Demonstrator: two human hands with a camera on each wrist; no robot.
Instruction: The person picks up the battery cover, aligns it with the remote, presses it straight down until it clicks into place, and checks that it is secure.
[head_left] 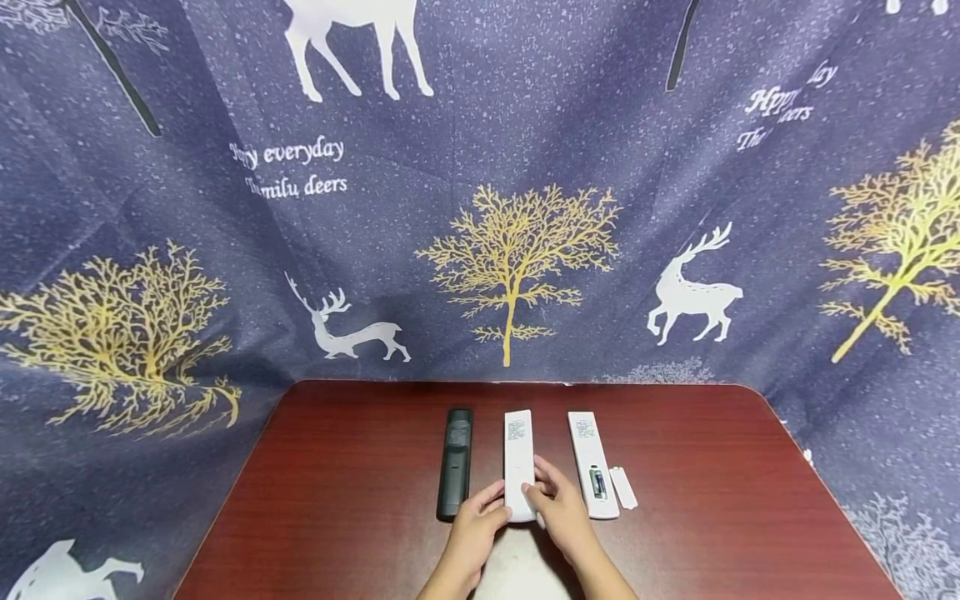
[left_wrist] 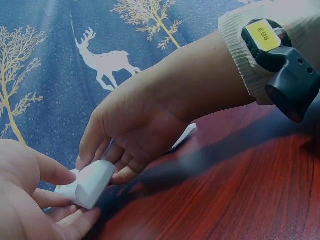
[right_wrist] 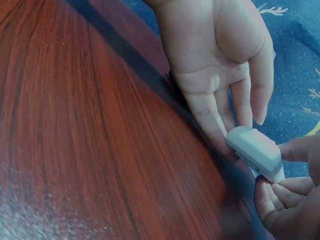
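Observation:
A white remote control [head_left: 518, 450], back side up with a printed label near its far end, is between my two hands. My left hand [head_left: 472, 529] holds its near left edge, thumb by the corner and fingers along the side. My right hand [head_left: 564, 512] grips the right side, its thumb lying on the remote's back. The left wrist view shows the rounded near end of the white remote [left_wrist: 95, 184] between the hands. In the right wrist view that end [right_wrist: 255, 150] looks raised, with fingers beneath it. A small white bit under my right hand is too hidden to identify.
To the left lies a black remote [head_left: 454, 467]. On the right, another white remote [head_left: 585, 442] has its battery compartment uncovered, showing a battery [head_left: 597, 482]; a loose white cover [head_left: 623, 488] lies beside it. The reddish-brown table [head_left: 337, 500] meets a patterned blue cloth [head_left: 450, 142] behind.

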